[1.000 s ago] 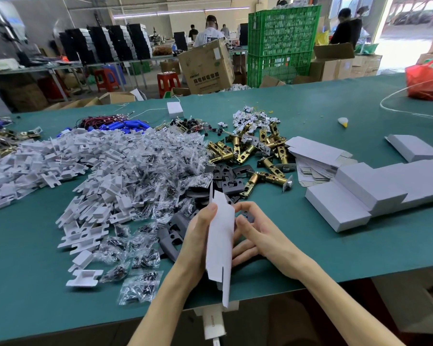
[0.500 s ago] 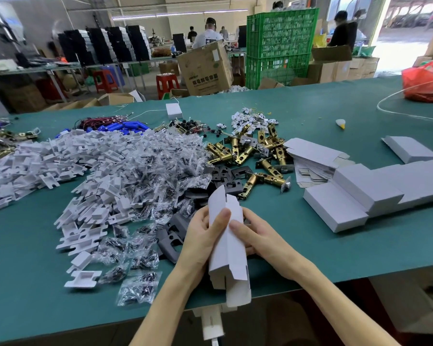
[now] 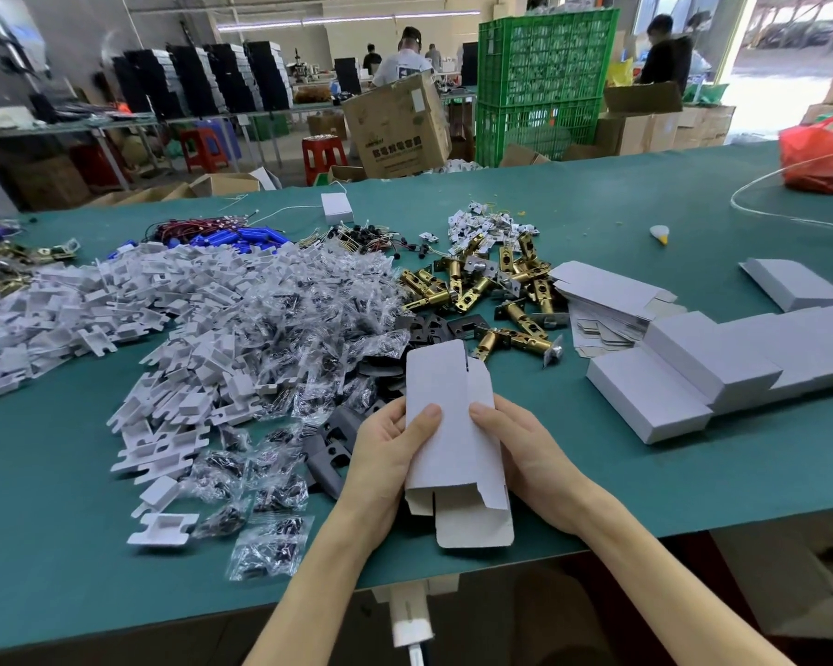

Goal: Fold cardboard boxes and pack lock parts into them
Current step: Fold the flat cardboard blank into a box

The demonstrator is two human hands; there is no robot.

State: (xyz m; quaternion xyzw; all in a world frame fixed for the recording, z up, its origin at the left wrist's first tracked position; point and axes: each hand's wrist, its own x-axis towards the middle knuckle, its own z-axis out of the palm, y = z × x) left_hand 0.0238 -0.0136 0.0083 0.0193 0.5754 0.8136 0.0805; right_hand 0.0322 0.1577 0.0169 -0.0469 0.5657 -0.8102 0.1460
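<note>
The green bench [image 3: 693, 483] fills most of the view. Across its left half spreads a broad heap of white plastic pieces [image 3: 131, 324], and beside that lies a mound of small clear bags [image 3: 304, 329] holding dark hardware. On the right, a row of folded white boxes [image 3: 722, 367] lies closed, with a stack of flat box blanks [image 3: 607, 293] just behind it. Between the bags and the blanks lies a scatter of brass latch bolts [image 3: 477, 290], with black plates [image 3: 436, 326] just in front of them.

Near the front edge of the bench, the half-opened white cardboard box [image 3: 453, 439] is held above the surface, its end flaps loose at both ends. The left hand [image 3: 381, 459] grips its left side, thumb pressed on the front face. The right hand [image 3: 532, 454] grips the right side likewise, fingers curled behind.
</note>
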